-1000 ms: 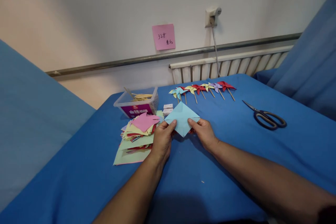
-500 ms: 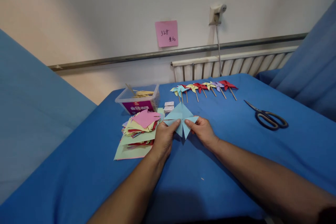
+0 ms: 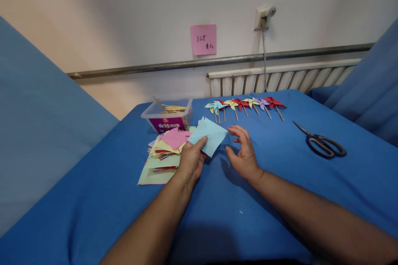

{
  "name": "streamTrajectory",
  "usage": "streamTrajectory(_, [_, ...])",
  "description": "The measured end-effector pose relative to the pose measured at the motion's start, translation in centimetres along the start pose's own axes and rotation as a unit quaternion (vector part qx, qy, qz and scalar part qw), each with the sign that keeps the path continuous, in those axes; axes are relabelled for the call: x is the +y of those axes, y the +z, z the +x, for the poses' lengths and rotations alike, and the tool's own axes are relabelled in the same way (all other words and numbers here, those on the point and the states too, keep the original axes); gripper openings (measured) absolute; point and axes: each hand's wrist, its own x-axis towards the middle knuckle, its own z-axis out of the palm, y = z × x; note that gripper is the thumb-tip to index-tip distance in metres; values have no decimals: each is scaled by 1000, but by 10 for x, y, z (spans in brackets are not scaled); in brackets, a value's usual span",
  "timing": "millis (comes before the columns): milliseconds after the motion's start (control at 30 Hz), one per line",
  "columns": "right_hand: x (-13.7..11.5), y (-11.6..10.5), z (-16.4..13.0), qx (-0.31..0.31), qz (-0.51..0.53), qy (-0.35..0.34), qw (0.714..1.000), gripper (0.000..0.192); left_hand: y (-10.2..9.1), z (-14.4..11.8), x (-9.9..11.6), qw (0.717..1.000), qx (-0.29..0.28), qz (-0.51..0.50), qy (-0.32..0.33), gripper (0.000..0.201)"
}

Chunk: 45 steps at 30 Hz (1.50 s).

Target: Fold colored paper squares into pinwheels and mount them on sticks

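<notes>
My left hand (image 3: 193,158) grips a light blue paper square (image 3: 213,136) with slits cut in from its corners, thumb on top and fingers beneath. Just right of the paper, my right hand (image 3: 244,153) is off it, thumb and fingers apart with nothing between them. A stack of coloured paper pieces (image 3: 175,138), pink on top, lies left of my left hand, on larger light green sheets (image 3: 155,177). My left hand and the blue paper hide part of that stack's right side.
Behind the stack stands a clear plastic box (image 3: 188,112) of wooden sticks (image 3: 174,109). Several paper pinwheels (image 3: 241,104) on sticks lie in a row at the back. Black-handled scissors (image 3: 323,144) rest at the right on the blue cloth (image 3: 280,232). A radiator (image 3: 280,76) is behind the table.
My right hand has let go of the blue paper and opened to its right. The paper has turned and tilted in my left hand. The view has shifted slightly.
</notes>
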Motion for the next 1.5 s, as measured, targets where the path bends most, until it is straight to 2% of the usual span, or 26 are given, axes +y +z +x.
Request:
streamTrajectory(133, [-14, -4, -4, -50, -105, -99, 988, 55, 1, -3, 0, 1000, -19, 4, -12, 46])
streamTrajectory(367, [-7, -4, -3, -76, -166, -147, 972, 23, 2, -5, -3, 998, -57, 11, -23, 46])
streamTrajectory(567, [-2, -4, 1, -48, -132, -128, 982, 5, 2, -6, -6, 997, -72, 30, -27, 36])
streamTrajectory(733, [-2, -4, 1, -45, -98, -92, 990, 9, 3, -8, -6, 997, -61, 40, -36, 34])
streamTrajectory(1100, [5, -1, 6, -15, -65, 22, 998, 16, 3, -7, -10, 991, -80, 95, -40, 33])
streamTrajectory(1500, [5, -1, 5, -13, -58, 31, 998, 18, 3, -8, -10, 991, -93, 80, -44, 33])
